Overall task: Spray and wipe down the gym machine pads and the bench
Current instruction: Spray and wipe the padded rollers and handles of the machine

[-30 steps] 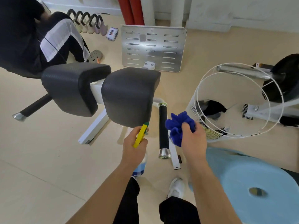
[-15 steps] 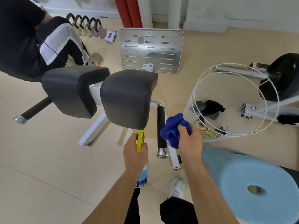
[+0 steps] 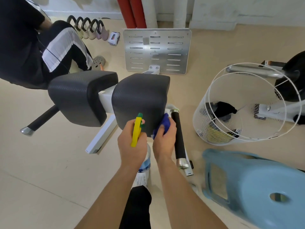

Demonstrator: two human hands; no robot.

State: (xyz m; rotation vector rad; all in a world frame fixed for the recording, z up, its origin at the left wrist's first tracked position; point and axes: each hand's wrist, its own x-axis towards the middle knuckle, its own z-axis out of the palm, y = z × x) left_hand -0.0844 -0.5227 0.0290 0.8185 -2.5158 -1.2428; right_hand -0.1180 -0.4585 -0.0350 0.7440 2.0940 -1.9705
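Observation:
Two black machine pads sit side by side on a white frame: the left pad (image 3: 80, 96) and the right pad (image 3: 140, 98). My left hand (image 3: 132, 146) grips a spray bottle (image 3: 137, 129) with a yellow and green trigger head, held just below the right pad's near edge. The bottle's body (image 3: 145, 162) hangs under my wrist. My right hand (image 3: 165, 139) presses a bunched blue cloth (image 3: 163, 126) against the lower right corner of the right pad.
A black foam-covered bar (image 3: 179, 138) lies right of my hands. A white wire basket (image 3: 234, 109) and a light blue plastic stool (image 3: 257, 187) are to the right. A metal footplate (image 3: 156, 50) stands behind the pads. A seated person (image 3: 33, 52) is at the upper left.
My right hand has carried the blue cloth leftward and up onto the right pad's corner. My left hand with the spray bottle has stayed under the pad.

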